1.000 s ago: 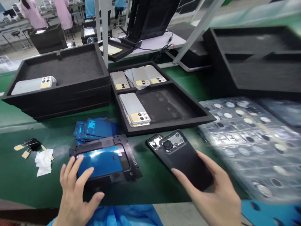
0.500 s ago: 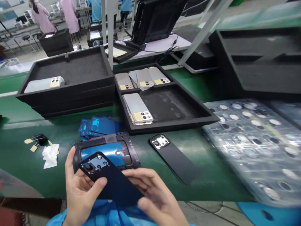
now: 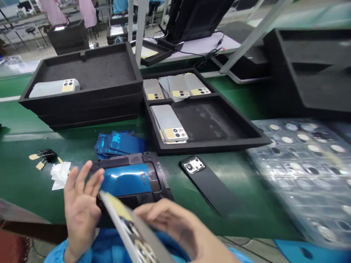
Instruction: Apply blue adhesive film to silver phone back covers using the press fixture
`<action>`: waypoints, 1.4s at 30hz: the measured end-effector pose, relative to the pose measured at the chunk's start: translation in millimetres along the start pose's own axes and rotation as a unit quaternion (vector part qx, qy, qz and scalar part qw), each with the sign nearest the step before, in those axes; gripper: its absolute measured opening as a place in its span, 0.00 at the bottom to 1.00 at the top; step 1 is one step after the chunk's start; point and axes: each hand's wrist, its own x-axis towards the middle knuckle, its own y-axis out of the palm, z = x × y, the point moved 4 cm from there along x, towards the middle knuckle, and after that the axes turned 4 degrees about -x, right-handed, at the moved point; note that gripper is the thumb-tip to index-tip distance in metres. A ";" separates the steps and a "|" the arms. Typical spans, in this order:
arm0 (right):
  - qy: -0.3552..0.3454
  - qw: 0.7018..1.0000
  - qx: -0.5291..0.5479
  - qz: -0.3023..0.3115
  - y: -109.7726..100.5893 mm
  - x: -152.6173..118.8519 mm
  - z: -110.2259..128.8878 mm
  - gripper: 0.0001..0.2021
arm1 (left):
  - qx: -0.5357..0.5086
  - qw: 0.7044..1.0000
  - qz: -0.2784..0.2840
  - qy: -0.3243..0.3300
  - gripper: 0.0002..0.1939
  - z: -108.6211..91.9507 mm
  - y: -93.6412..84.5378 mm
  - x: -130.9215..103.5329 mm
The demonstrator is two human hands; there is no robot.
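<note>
My right hand [image 3: 178, 226] grips a phone back cover [image 3: 134, 230], tilted steeply and blurred; its pale side with a yellow patch and camera rings shows. My left hand [image 3: 83, 204] is open beside the cover, fingers spread, apparently holding nothing. Behind both hands lies a dark frame-like fixture [image 3: 161, 182] with a shiny blue sheet [image 3: 126, 180] in it. Several blue film sheets [image 3: 123, 142] are piled just beyond the fixture. To the right, black phone back covers [image 3: 210, 186] lie on the green bench, seemingly stacked.
A black foam tray [image 3: 216, 120] holds silver back covers [image 3: 168, 122]. Stacked black trays [image 3: 90, 102] stand at the left. Clear plastic blister trays [image 3: 298, 175] cover the right side. Binder clips [image 3: 49, 155] and a crumpled tissue [image 3: 60, 175] lie left. A metal post [image 3: 140, 33] rises behind.
The cover has turned from its black face to its pale face and dropped lower. My left hand has let go of it and opened; the view has shifted slightly.
</note>
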 end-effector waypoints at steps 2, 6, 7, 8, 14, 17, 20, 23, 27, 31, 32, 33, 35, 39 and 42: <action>-0.057 0.973 -0.197 -0.108 -18.8 -3.3 28.1 0.27 | 0.044 0.997 -0.063 -0.022 0.19 9.2 -16.1 15.5; -0.093 0.850 -0.487 -0.175 -36.4 8.4 57.8 0.23 | 0.084 0.987 -0.097 -0.094 0.14 33.7 -37.9 30.3; -0.085 0.833 -0.525 -0.155 -37.4 14.7 57.7 0.23 | 0.088 0.986 -0.078 -0.116 0.15 39.8 -39.8 30.6; -0.075 0.820 -0.553 -0.129 -38.1 21.1 56.1 0.23 | 0.092 0.985 -0.055 -0.137 0.17 44.9 -40.8 29.8; -0.043 0.778 -0.624 -0.058 -43.7 41.3 46.0 0.22 | 0.083 0.981 0.036 -0.169 0.27 52.6 -42.2 21.1; -0.044 0.773 -0.631 -0.045 -44.8 42.9 44.8 0.21 | 0.094 0.976 0.052 -0.187 0.33 53.4 -41.5 20.7; -0.056 0.771 -0.633 -0.041 -43.5 43.7 44.8 0.18 | 0.095 0.972 0.047 -0.209 0.41 55.7 -41.1 22.9; -0.063 0.770 -0.634 -0.042 -42.2 44.1 44.9 0.17 | 0.087 0.971 0.043 -0.220 0.47 57.3 -40.9 25.3; -0.055 0.769 -0.636 -0.039 -42.5 43.6 44.2 0.17 | 0.082 0.968 0.044 -0.231 0.47 58.1 -39.9 26.1; -0.054 0.772 -0.632 -0.038 -43.3 43.6 44.0 0.18 | 0.081 0.969 0.041 -0.231 0.49 59.1 -39.8 25.3; -0.055 0.773 -0.631 -0.037 -43.3 43.8 44.1 0.18 | 0.083 0.968 0.036 -0.232 0.51 59.6 -40.4 25.0; -0.057 0.773 -0.631 -0.036 -43.3 44.2 44.2 0.19 | 0.085 0.968 0.030 -0.233 0.54 60.3 -41.2 24.8; -0.060 0.775 -0.629 -0.034 -43.3 44.7 44.4 0.20 | 0.086 0.968 0.020 -0.234 0.60 61.4 -42.6 24.4; -0.060 0.780 -0.622 -0.036 -44.2 45.1 43.8 0.19 | 0.092 0.968 0.018 -0.234 0.64 61.7 -43.1 23.7; -0.053 0.785 -0.616 -0.036 -44.6 44.8 42.7 0.17 | 0.098 0.967 0.018 -0.234 0.64 60.6 -42.6 23.1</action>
